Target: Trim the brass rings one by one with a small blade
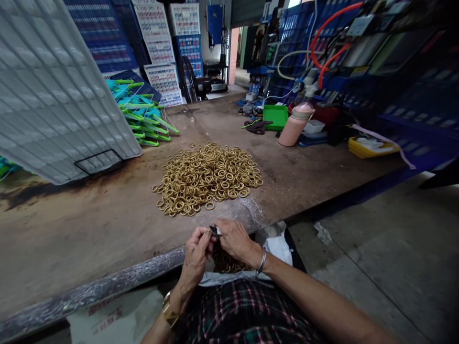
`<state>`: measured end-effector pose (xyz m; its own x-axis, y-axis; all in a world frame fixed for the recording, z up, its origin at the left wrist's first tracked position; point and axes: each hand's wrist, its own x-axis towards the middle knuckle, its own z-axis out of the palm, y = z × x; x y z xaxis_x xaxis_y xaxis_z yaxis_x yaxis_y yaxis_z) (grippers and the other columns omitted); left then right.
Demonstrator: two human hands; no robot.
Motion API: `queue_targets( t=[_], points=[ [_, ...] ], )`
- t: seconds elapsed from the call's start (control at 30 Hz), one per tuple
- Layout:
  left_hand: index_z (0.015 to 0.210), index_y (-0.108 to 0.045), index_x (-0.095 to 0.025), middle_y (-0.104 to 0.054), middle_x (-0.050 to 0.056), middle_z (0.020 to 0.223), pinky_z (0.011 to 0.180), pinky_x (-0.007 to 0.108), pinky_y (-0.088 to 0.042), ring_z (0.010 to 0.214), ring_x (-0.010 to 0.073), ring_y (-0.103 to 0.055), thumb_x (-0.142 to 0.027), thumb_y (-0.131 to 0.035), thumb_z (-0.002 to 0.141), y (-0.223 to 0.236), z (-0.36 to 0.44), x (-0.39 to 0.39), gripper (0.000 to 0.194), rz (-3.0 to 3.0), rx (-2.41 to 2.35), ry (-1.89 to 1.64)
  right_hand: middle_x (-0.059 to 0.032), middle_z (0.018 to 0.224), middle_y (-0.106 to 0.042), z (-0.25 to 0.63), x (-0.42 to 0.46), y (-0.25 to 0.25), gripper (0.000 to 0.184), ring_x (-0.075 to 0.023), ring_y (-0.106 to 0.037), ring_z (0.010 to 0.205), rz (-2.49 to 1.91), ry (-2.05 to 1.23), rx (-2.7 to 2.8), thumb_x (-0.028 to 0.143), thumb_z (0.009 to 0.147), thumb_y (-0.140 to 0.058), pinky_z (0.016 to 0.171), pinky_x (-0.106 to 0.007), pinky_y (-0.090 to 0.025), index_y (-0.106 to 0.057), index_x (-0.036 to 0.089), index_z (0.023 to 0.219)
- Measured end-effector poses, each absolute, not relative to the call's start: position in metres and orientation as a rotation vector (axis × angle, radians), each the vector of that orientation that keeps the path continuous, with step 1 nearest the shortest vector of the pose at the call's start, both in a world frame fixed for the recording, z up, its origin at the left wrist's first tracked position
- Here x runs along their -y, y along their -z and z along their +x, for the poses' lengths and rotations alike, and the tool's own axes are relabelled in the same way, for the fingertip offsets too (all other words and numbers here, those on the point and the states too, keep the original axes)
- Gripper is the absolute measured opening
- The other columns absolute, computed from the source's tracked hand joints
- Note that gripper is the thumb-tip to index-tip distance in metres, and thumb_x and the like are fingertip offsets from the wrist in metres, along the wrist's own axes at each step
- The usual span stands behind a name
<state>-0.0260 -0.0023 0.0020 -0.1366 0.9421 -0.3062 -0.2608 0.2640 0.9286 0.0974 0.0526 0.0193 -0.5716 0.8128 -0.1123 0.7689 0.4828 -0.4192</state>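
A heap of brass-coloured rings lies on the brown worktable, just beyond my hands. At the table's front edge, my left hand is closed in a pinch on what looks like one brass ring, mostly hidden by the fingers. My right hand is closed round a small tool with a black blade-like tip and a white part. That tip meets the fingertips of my left hand. More rings lie below my hands in a white bag at my lap.
A white plastic crate stands tilted at left, beside green and turquoise plastic pieces. Toward the back right are a pink bottle, a green tray, a dark glove and a yellow tray. Stacked crates stand behind.
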Motion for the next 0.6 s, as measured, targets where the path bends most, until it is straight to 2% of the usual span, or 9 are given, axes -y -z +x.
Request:
queue_targets(
  t=[0.33, 0.5, 0.6],
  points=[
    [0.073, -0.052, -0.017, -0.041, -0.007, 0.050, 0.041, 0.016, -0.026, 0.042, 0.0049, -0.031, -0.048, -0.054, 0.076, -0.001, -0.031, 0.005, 0.032, 0.827, -1.232, -1.179, -0.0082, 0.079, -0.065, 0.103, -0.060, -0.026, 0.024, -0.0166, -0.058, 0.071, -1.190, -0.844, 2.705, 0.011, 0.075, -0.040, 0.060, -0.024, -0.032, -0.056, 0.015, 0.093],
    [0.071, -0.054, -0.016, -0.043, -0.005, 0.051, 0.042, 0.017, -0.027, 0.044, 0.0053, -0.034, -0.048, -0.058, 0.074, -0.017, -0.026, 0.013, 0.032, 0.782, -1.121, -1.179, -0.0109, 0.079, -0.065, 0.103, -0.070, -0.023, 0.024, -0.0178, -0.059, 0.068, -1.326, -0.689, 2.722, 0.010, 0.076, -0.039, 0.058, -0.025, -0.032, -0.056, 0.013, 0.093],
    [0.068, -0.052, -0.017, -0.051, -0.002, 0.061, 0.039, 0.017, -0.026, 0.044, 0.0048, -0.036, -0.046, -0.063, 0.070, -0.028, -0.023, 0.013, 0.032, 0.630, -0.985, -1.228, -0.0100, 0.085, -0.064, 0.097, -0.080, -0.020, 0.024, -0.0173, -0.058, 0.073, -1.431, -0.535, 2.635, 0.010, 0.077, -0.038, 0.061, -0.025, -0.033, -0.052, 0.014, 0.096]
  ],
)
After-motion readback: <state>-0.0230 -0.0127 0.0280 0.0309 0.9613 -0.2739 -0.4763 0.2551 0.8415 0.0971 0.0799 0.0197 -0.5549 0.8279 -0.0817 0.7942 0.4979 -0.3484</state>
